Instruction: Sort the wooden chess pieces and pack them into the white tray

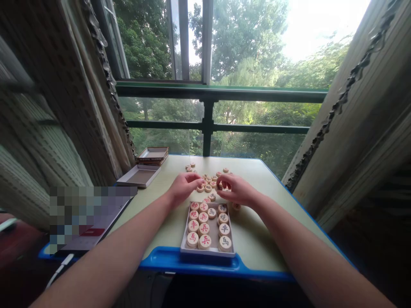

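1. Shallow trays (141,176) sit at the table's (160,222) far left.
2. Left hand (185,186): thumb and fingers nearly meet beside loose pieces (208,188); cannot tell whether they grip one.
3. Box (214,240), long axis running away from the person: red-marked pieces (204,228) left, black-marked (224,229) mostly right, characters upright to the viewer.
4. Right hand (236,188): fingers curled at a loose piece (220,187); grip unclear.

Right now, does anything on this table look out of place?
Slightly: in the near box, one black-marked disc sits alone in its column, bare space below, while other columns run full length.
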A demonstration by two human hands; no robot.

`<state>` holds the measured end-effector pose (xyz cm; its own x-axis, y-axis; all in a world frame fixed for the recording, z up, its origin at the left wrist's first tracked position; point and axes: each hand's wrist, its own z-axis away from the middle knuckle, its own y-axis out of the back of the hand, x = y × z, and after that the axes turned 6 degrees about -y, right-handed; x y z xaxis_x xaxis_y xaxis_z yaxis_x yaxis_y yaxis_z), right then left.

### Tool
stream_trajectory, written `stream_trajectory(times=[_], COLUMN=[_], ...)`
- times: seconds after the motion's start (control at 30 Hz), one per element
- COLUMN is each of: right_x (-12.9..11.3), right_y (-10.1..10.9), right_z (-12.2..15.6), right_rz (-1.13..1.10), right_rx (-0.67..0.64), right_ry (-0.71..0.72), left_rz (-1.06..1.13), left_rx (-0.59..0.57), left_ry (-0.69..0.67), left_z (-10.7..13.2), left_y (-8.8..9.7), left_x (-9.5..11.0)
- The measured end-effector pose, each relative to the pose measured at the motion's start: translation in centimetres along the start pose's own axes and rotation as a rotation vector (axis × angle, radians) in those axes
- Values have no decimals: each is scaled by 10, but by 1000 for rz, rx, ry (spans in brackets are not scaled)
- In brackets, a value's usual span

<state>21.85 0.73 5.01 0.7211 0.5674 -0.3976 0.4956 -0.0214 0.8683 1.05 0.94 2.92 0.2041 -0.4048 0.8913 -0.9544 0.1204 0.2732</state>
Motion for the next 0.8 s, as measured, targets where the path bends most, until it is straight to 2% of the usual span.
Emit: stream_trajectory(times=[0.13, 0.2, 0.27, 0.37, 0.5, 0.67, 0.73, 0.8], right_x=[8, 9, 9, 9, 7, 4, 5, 7], right_y=[-1, -1, -2, -4, -6, -7, -8, -9], right_z=[-2, -3, -3, -3, -3, -5, -6, -6], right_rz=[77, 99, 109, 100, 33, -12, 4, 15], right_rx=[-70, -115, -138, -121, -90, -157, -138, -91], right_ry=[-11, -5, -12, -28, -45, -98, -99, -107], left_rz=[-450, -672, -797, -862, -887, -879, -876, -892], left_rx=[49, 54, 13, -73, -113, -137, -136, -86], left_ry=[-161, -160, -102, -58, -79, -70, -71, -99], left_z=[-3, -3, -4, -4, -4, -4, -4, -4], left_y=[3, 4, 5, 5, 4, 3, 2, 3], left_x=[-11, -15, -18, -20, -19, -19, -18, -18])
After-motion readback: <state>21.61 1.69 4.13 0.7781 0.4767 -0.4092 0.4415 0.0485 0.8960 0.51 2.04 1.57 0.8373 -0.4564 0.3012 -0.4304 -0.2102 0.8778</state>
